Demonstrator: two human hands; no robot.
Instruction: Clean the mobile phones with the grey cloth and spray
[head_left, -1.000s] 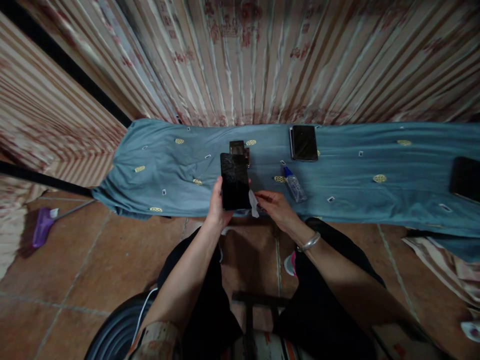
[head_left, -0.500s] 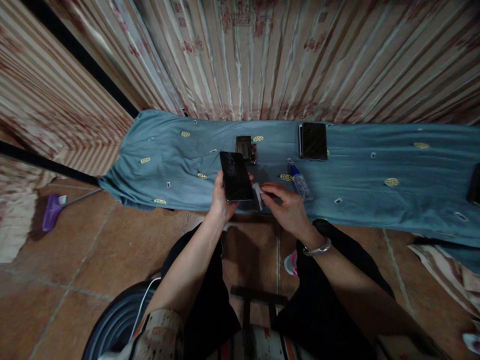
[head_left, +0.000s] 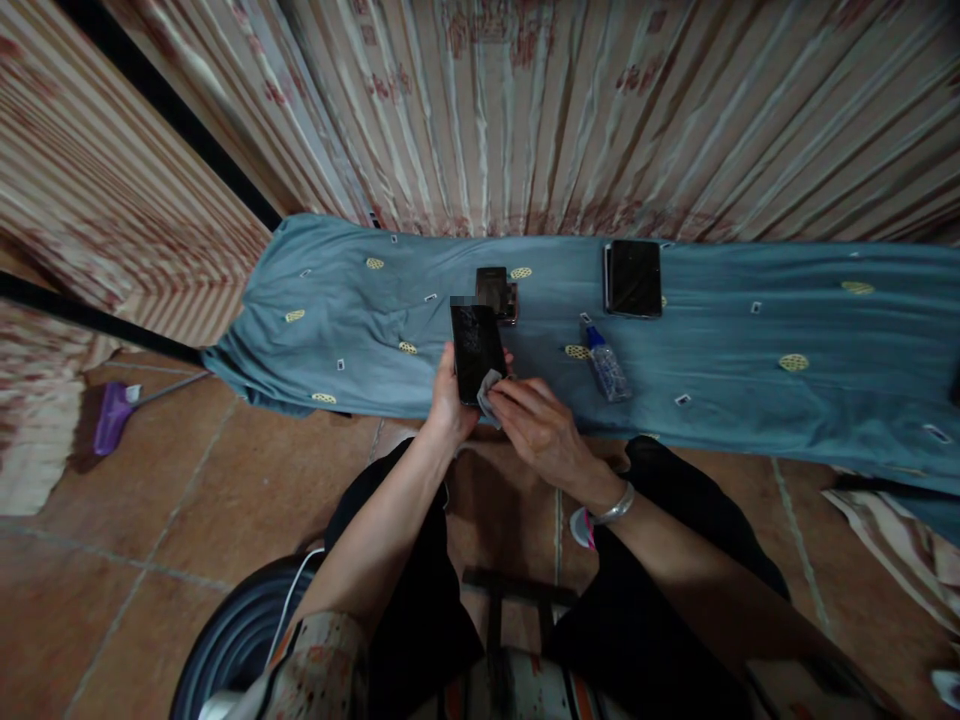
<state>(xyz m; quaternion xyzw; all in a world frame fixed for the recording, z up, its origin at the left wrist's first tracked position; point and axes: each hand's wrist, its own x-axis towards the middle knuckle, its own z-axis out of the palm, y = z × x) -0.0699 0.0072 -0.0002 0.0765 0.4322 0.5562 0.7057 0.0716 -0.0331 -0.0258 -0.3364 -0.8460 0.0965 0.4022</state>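
Note:
A black smartphone (head_left: 475, 345) with smudges or cracks near its upper part is gripped by its sides in my left hand (head_left: 448, 405), screen up. My right hand (head_left: 536, 425) pinches a small whitish cloth or tissue (head_left: 489, 390), which touches the phone's lower right corner. Just beyond the phone lie a dark flat device (head_left: 492, 287) and another small item (head_left: 512, 304) partly under it. To the right of my right hand lies a clear bottle (head_left: 610, 374) with a blue cap.
Stacked tablet-like devices (head_left: 636, 278) lie farther back on the blue cloth-covered bench (head_left: 727, 370). A pleated curtain (head_left: 510, 130) hangs behind it. A purple broom or dustpan (head_left: 114, 416) is on the tiled floor at left, and a round black ridged object (head_left: 232, 640) is near my left leg.
My right hand has moved left, bringing the cloth onto the phone's lower corner. In my left hand the phone has turned slightly more upright in view.

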